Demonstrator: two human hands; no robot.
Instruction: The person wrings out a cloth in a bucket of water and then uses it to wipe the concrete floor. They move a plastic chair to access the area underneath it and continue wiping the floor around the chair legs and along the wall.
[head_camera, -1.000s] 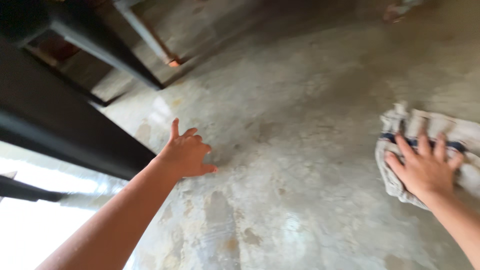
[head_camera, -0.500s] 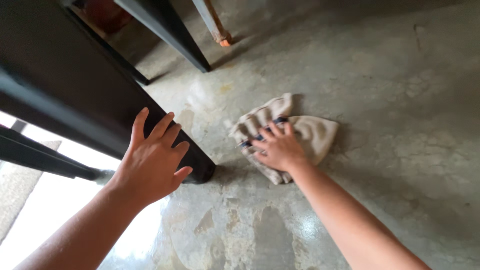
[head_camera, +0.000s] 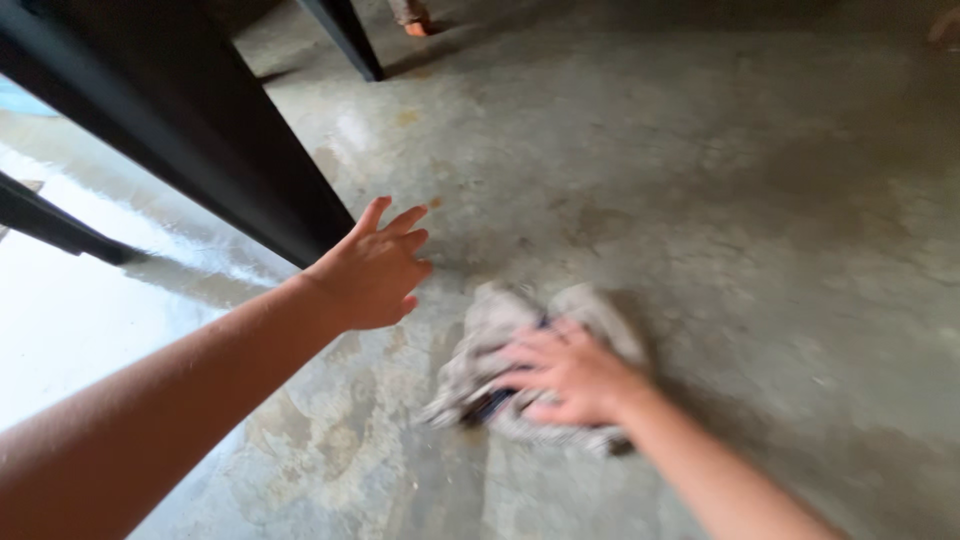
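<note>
On concrete floor (head_camera: 720, 200), just right of black table leg (head_camera: 200, 130): crumpled cloth (head_camera: 490, 345), pale grey-beige, dark stripe showing at lower fold, edges blurred. Right hand (head_camera: 570, 375) pressed flat on top of cloth, fingers spread, grip not closed around it. Left hand (head_camera: 370, 270) beside table leg, fingers apart, holding nothing; contact with leg unclear. Floor near leg mottled, glossy patches.
</note>
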